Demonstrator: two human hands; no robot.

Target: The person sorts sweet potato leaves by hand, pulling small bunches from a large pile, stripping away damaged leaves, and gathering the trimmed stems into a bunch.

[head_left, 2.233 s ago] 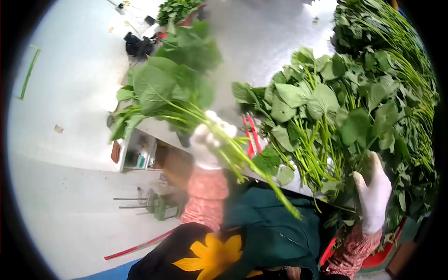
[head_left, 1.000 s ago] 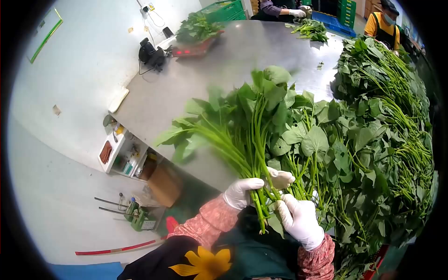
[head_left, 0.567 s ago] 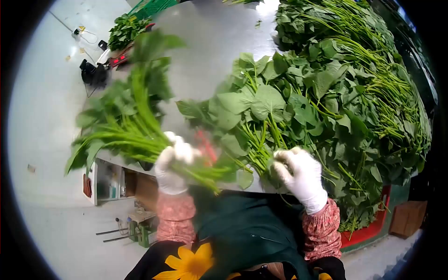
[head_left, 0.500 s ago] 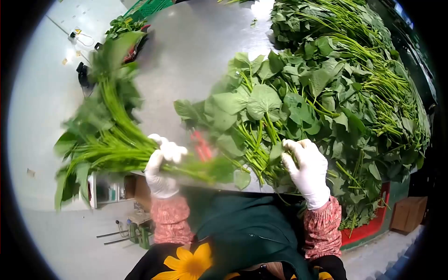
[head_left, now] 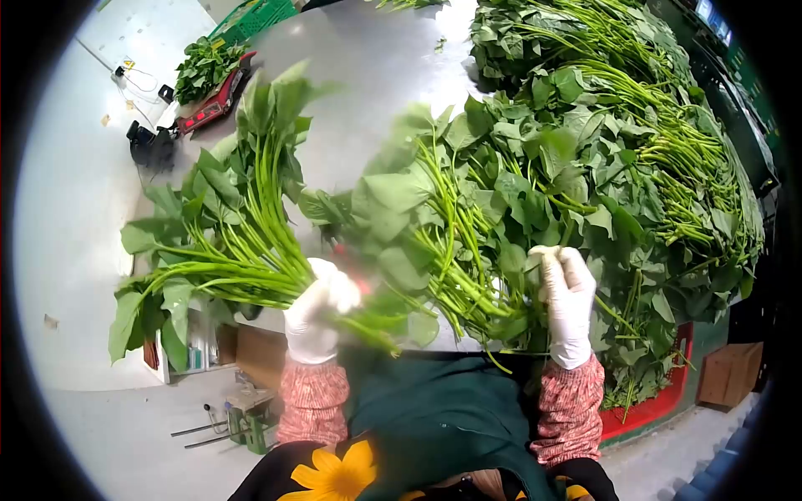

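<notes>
My left hand [head_left: 316, 317], in a white glove, is closed around the stems of a bunch of leafy greens [head_left: 263, 230]. The leaves fan out up and to the left, and the cut stem ends poke out on the right of the fist. My right hand [head_left: 570, 305], also gloved, is at the near edge of a big pile of leafy greens [head_left: 601, 150]. Its thumb and fingertips are pinched together among the leaves; what is between them is hidden. Loose stems [head_left: 455, 284] lie between the two hands. A blurred red thing [head_left: 361, 282] shows partly behind my left hand.
The metal table [head_left: 334, 92] extends away from me. At its far left, more greens [head_left: 205, 67] lie on a red device [head_left: 213, 111], near a green crate [head_left: 255, 18]. Below the pile on the right are a red tray rim [head_left: 660, 407] and a cardboard box [head_left: 728, 376].
My left hand has moved slightly right with the bunch, whose upper leaves swing right. My right hand has shifted a little right, its fingers pointing more upward.
</notes>
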